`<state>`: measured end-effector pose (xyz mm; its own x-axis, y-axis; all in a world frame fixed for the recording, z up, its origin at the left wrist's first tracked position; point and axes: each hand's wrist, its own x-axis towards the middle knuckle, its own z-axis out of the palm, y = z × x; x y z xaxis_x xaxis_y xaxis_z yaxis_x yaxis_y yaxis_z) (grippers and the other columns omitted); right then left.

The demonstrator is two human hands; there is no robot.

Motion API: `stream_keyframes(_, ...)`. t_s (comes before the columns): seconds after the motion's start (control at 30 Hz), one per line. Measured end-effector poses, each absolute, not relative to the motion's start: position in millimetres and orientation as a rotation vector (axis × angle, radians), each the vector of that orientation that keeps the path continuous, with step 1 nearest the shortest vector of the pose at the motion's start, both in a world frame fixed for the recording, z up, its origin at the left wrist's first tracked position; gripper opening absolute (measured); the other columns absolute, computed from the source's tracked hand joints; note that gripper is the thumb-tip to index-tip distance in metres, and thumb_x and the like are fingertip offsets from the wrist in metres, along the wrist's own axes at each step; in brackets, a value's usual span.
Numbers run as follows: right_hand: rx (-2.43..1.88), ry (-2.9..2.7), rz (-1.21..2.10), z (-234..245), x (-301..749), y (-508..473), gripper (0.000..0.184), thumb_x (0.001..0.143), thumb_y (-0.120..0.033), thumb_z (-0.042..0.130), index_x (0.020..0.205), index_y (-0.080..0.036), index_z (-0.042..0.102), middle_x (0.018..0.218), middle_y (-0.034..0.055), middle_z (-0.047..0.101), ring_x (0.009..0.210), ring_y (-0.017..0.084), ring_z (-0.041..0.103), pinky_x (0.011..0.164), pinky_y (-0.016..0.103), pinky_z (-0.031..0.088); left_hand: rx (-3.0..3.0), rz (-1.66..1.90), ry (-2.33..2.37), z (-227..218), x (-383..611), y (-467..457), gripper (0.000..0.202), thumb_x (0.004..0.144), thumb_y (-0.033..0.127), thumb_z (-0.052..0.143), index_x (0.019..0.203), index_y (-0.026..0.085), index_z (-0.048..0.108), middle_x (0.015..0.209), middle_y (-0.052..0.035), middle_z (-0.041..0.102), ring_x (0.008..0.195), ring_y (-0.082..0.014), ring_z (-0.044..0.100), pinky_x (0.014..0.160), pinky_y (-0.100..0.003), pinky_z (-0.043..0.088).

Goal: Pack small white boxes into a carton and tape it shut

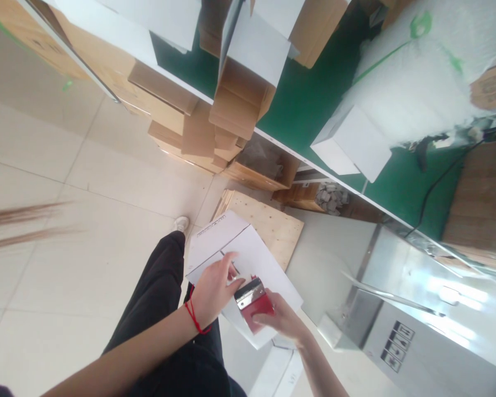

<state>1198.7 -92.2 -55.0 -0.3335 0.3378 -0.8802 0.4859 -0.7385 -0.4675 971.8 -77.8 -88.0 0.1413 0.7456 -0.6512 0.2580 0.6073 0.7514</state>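
A white cardboard box point(235, 248) rests against my lap, low in the middle of the view. My left hand point(215, 289), with a red string at the wrist, presses its fingers on the box's flaps. My right hand point(281, 320) grips a red tape dispenser point(254, 302) whose metal blade sits against the box beside my left fingers.
A green table point(314, 94) carries white boxes point(351, 140), a folded brown and white box point(248, 71) and a large bubble-wrap roll point(421, 71). Flat cardboard point(169, 110) is stacked under it. A plywood board point(273, 226) lies on the tiled floor. A metal machine point(421, 309) stands at right.
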Motion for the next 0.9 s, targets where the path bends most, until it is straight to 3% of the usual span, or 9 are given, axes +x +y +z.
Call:
stream_keyframes(0.07,1.757,1.087,-2.222,-54.5,1198.1,-91.5,0.034,0.067,-0.037,0.078,0.093,-0.015,0.070,0.078,0.0009,0.064,0.072,0.019,0.054,0.067,0.030,0.040,1.023,0.446,1.495,-86.6,966.2,-74.3,0.057,0.071,0.036,0.076,0.123,0.019,0.061,0.101,-0.0079,0.073,0.086,-0.0251,0.065,0.083,-0.039,0.052)
stream_keyframes(0.1,1.771,1.085,-2.196,-54.1,1197.8,-91.6,0.036,0.066,-0.037,0.078,0.094,-0.015,0.069,0.079,0.0013,0.064,0.074,0.019,0.054,0.068,0.031,0.040,1.021,0.414,1.479,-86.5,964.6,-72.1,0.058,0.069,0.039,0.078,0.121,0.018,0.062,0.103,-0.0088,0.073,0.085,-0.0253,0.065,0.083,-0.040,0.052)
stream_keyframes(0.23,1.799,1.051,-2.125,-50.3,1195.2,-90.1,0.036,0.063,-0.033,0.075,0.094,-0.016,0.067,0.081,0.0015,0.062,0.076,0.021,0.054,0.068,0.031,0.041,0.719,0.275,1.203,-87.2,967.4,-64.8,0.036,0.075,0.053,0.066,0.083,0.018,0.066,0.082,-0.0070,0.072,0.076,-0.0232,0.066,0.072,-0.034,0.051)
stream_keyframes(0.37,1.777,1.082,-2.145,-46.9,1189.8,-85.0,0.034,0.062,-0.030,0.075,0.093,-0.017,0.069,0.084,0.0017,0.061,0.078,0.021,0.056,0.070,0.032,0.044,0.690,0.261,1.145,-85.0,975.7,-62.7,0.029,0.075,0.047,0.058,0.069,0.019,0.065,0.070,-0.0056,0.069,0.072,-0.0222,0.064,0.067,-0.032,0.045)
stream_keyframes(0.47,1.749,1.140,-2.195,-49.2,1184.4,-82.8,0.034,0.061,-0.030,0.077,0.092,-0.017,0.069,0.090,0.0028,0.063,0.083,0.022,0.058,0.077,0.033,0.046,0.751,0.261,1.213,-82.6,978.3,-60.9,0.026,0.075,0.044,0.054,0.065,0.020,0.060,0.064,-0.0036,0.064,0.066,-0.0201,0.059,0.067,-0.033,0.041)
stream_keyframes(0.67,1.657,0.939,-2.342,-58.3,1174.3,-80.1,0.032,0.062,-0.027,0.076,0.090,-0.018,0.065,0.076,-0.0019,0.062,0.069,0.016,0.054,0.067,0.029,0.046,0.663,0.351,1.331,-87.7,976.8,-56.7,0.028,0.071,0.048,0.052,0.061,0.022,0.053,0.062,-0.0033,0.061,0.063,-0.0191,0.054,0.065,-0.033,0.040)
stream_keyframes(0.9,1.644,1.010,-2.230,-60.6,1176.0,-63.7,0.027,0.064,-0.036,0.074,0.078,-0.017,0.063,0.069,-0.0023,0.060,0.065,0.014,0.051,0.063,0.028,0.042,0.375,0.489,1.278,-103.5,970.4,-43.3,0.034,0.064,0.053,0.062,0.065,0.020,0.055,0.061,-0.0005,0.060,0.063,-0.0161,0.052,0.065,-0.031,0.040)
